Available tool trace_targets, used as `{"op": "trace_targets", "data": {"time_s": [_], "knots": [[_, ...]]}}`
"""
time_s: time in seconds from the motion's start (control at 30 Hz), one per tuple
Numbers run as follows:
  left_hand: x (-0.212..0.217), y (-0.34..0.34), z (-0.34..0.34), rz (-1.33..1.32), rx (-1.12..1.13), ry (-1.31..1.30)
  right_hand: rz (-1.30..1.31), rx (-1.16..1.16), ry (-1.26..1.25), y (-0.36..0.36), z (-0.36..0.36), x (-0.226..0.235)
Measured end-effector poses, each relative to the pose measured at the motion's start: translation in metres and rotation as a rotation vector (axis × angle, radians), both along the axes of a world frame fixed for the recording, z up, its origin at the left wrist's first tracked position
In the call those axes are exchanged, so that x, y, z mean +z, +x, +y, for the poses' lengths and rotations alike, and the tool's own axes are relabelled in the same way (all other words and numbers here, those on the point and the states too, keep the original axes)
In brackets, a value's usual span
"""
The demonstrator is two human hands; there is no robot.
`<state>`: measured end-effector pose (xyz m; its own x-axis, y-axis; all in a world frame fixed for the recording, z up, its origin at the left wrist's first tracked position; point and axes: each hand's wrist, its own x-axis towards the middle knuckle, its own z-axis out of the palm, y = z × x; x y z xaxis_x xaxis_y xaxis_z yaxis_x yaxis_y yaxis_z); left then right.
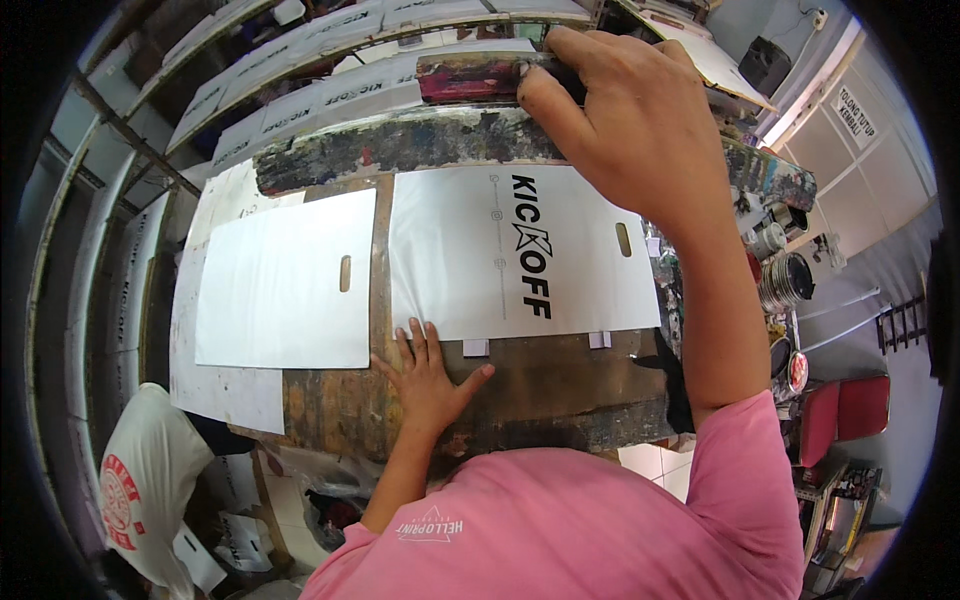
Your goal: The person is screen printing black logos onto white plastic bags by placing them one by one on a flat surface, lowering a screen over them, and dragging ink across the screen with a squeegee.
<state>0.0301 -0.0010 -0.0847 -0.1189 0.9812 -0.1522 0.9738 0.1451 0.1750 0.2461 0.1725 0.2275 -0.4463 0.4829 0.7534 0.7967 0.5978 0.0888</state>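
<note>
A white bag with black lettering and an oval handle hole (440, 240) lies flat on the ink-stained board (340, 400) in front of me. My left hand (425, 375) is open, fingers spread, its fingertips at the bag's near left corner. Above the bag's far edge, my right hand (630, 125) is closed around the end of an ink-smeared wooden squeegee (465, 80); the palm hides part of its grip. Below the squeegee stretches a long ink-crusted frame bar (350, 150). Left of the printed bag rests a blank white bag (285, 285). Small pale tabs (476, 347) stick out beneath the printed bag's near edge.
Racks with printed white bags (300, 112) stand at the far side and left. A person in a white shirt (150, 480) is at the lower left. Several tins (785, 280) stand to the right, near a red chair (862, 408). A dark cloth (672, 380) hangs by the board's right edge.
</note>
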Motion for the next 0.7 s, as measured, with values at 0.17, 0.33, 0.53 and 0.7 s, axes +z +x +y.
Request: {"op": "trace_targets", "data": {"time_s": [0.17,0.33,0.53,0.7], "knots": [[0.024,0.005,0.017,-0.271,-0.003,0.193,-0.009,0.024,-0.014,-0.004,0.002,0.014],[0.075,0.009,0.075,-0.701,0.065,0.661,0.064,0.001,-0.181,-0.004,-0.006,0.035],[0.099,-0.003,0.093,-0.876,0.317,0.838,0.073,0.066,-0.262,-0.007,-0.001,0.048],[0.072,-0.083,0.078,-0.889,0.45,0.943,0.041,-0.266,-0.662,-0.029,-0.006,0.082]]}}
